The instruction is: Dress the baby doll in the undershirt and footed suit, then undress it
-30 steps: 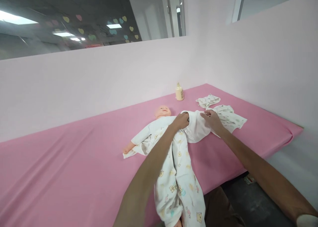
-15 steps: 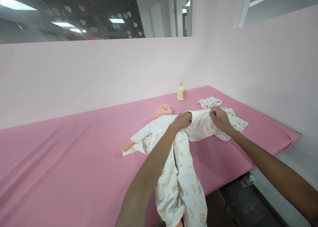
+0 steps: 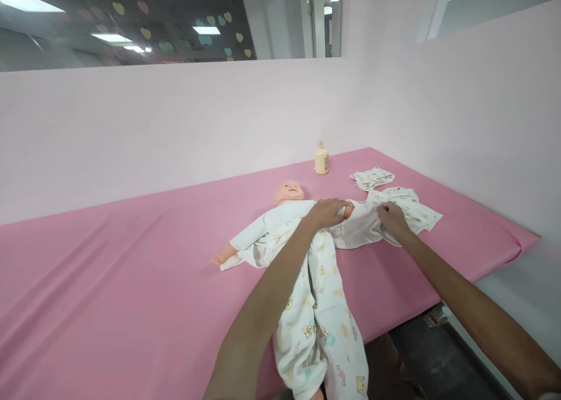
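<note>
A baby doll [image 3: 290, 191] lies on its back, dressed in a white top [image 3: 256, 230] and bear-print trousers [image 3: 324, 306]. One sleeved arm stretches out to the left, its hand bare. Across the doll's other side, my left hand [image 3: 328, 213] is closed around that arm, with the doll's small hand [image 3: 349, 210] showing past my fingertips. The loose white front panel [image 3: 357, 230] of the top spreads to the right. My right hand [image 3: 393, 220] grips its outer edge in a closed fist; the fingertips are partly hidden.
The pink padded table [image 3: 131, 283] runs along a white wall. A cream pump bottle [image 3: 321, 159] stands near the back. A folded printed cloth [image 3: 372, 178] and another printed garment [image 3: 416, 210] lie at the right. Beyond the front edge is a dark floor [image 3: 433, 353].
The panel pulled taut between my hands now hangs lower. My right hand has come down slightly with its edge. The doll's hand now shows at my left fingertips.
</note>
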`<action>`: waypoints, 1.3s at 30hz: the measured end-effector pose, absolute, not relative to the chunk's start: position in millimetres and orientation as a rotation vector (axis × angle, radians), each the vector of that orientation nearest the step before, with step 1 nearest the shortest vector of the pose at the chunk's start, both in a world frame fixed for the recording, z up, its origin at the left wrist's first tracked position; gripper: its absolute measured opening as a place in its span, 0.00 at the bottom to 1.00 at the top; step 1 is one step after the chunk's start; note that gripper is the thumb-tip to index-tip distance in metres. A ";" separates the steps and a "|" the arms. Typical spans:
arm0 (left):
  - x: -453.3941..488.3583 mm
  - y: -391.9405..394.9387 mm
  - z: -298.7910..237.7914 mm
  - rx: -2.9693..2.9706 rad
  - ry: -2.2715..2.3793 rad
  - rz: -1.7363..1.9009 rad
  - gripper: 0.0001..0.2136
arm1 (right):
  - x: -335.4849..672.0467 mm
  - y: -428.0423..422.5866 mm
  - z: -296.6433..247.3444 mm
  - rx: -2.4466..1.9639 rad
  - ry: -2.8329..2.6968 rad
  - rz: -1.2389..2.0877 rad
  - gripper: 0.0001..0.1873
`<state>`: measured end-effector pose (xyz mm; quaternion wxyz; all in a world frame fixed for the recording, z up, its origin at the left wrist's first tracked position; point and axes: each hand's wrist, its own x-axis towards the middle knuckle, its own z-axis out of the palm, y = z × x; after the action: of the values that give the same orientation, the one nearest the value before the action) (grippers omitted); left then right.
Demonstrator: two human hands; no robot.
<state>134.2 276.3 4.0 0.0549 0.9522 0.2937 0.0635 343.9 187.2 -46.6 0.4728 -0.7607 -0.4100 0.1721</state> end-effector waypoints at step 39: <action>144.9 268.0 -1.0 2.939 1.040 0.293 0.16 | 319.8 183.4 -57.6 -1.749 -0.988 0.705 0.07</action>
<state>144.9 268.0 -1.0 0.0053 0.9386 0.3321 0.0936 319.8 183.4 -57.6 0.4849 -0.7186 -0.4058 0.2895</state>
